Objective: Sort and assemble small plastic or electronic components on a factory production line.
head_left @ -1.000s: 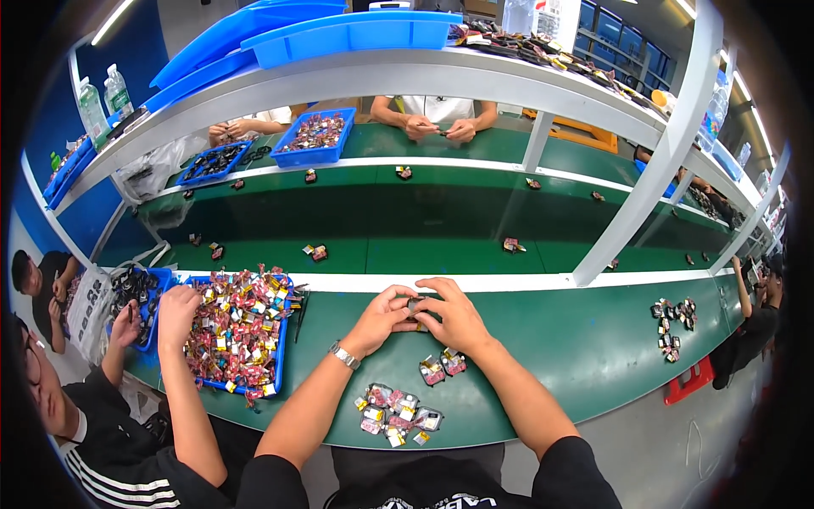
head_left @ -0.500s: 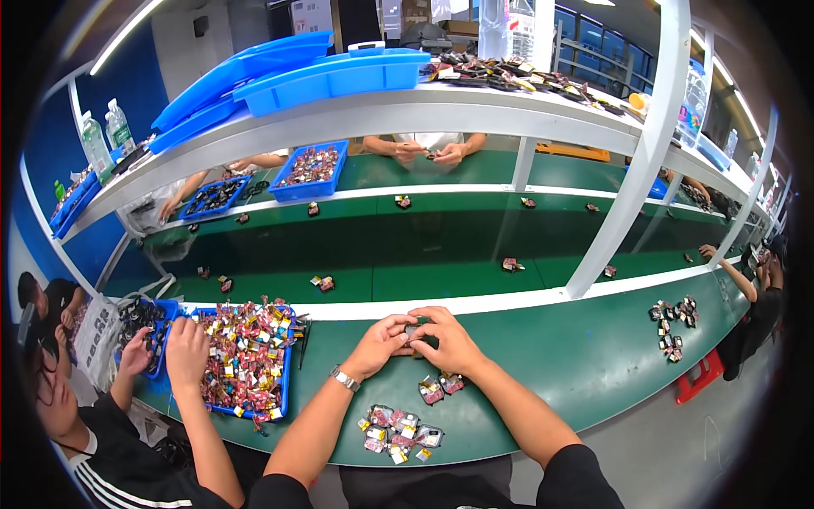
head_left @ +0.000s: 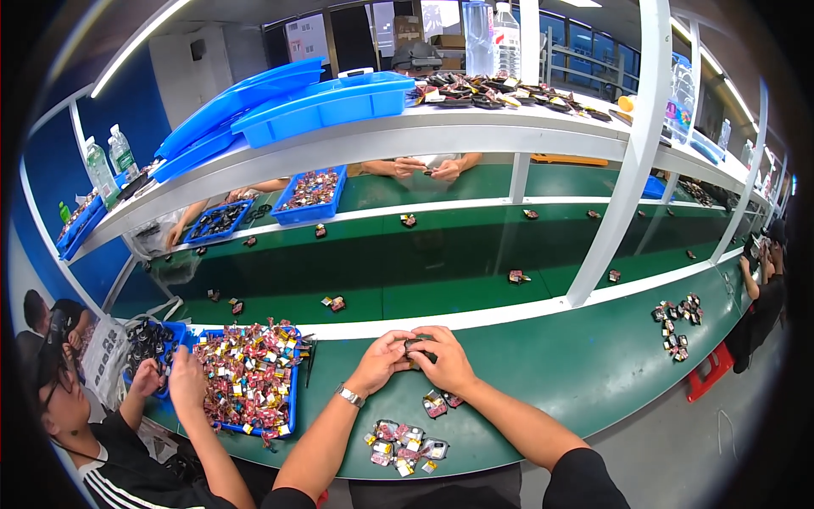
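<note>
Near the middle of the green bench, my left hand and my right hand meet, fingers closed round a small dark casing. Most of the casing is hidden by the fingers. Just below my right hand lie a couple of small dark casings with red and white parts. Closer to me, a cluster of similar pieces rests between my forearms, some with yellow and white tabs. A metal-banded watch circles my left wrist.
A blue tray, heaped with small red, white and yellow parts, stands left of my left arm. Beside it, a co-worker's hands work near a tray of black parts. A white post and shelf rise ahead; more pieces lie right.
The view has tilted and shifted slightly, so the bench sits lower in the picture. My hands stay together on the casing, fingers slightly rearranged. The co-worker's nearer hand has shifted slightly.
</note>
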`<state>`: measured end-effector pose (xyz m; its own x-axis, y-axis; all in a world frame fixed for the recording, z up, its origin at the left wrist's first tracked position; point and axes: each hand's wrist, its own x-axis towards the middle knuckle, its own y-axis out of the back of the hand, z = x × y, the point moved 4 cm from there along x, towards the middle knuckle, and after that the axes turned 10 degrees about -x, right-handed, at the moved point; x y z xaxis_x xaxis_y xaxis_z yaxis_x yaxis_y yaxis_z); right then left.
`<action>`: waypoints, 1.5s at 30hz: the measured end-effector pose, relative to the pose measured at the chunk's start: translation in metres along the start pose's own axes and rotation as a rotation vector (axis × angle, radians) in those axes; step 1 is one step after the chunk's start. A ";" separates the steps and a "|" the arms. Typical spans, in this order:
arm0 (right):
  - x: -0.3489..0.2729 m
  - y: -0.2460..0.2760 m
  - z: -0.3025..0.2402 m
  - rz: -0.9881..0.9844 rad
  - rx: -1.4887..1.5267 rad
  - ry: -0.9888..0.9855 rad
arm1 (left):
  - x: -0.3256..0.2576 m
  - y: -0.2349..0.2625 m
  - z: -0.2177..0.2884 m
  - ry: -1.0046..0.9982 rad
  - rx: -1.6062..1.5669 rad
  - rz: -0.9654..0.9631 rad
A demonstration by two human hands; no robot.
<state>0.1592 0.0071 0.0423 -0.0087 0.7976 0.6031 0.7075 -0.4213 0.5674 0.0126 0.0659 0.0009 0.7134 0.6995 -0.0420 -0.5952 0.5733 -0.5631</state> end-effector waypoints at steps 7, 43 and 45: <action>-0.002 -0.004 0.006 -0.024 0.018 -0.051 | 0.003 0.002 -0.001 -0.012 -0.047 -0.015; 0.005 0.008 -0.008 0.048 -0.051 0.121 | 0.001 -0.004 0.002 -0.062 -0.005 0.124; 0.003 0.004 -0.007 0.059 -0.078 0.141 | -0.001 -0.004 0.002 -0.046 0.009 0.135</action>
<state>0.1572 0.0048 0.0499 -0.0722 0.7045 0.7060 0.6526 -0.5019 0.5676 0.0135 0.0641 0.0048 0.6088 0.7894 -0.0790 -0.6883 0.4760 -0.5474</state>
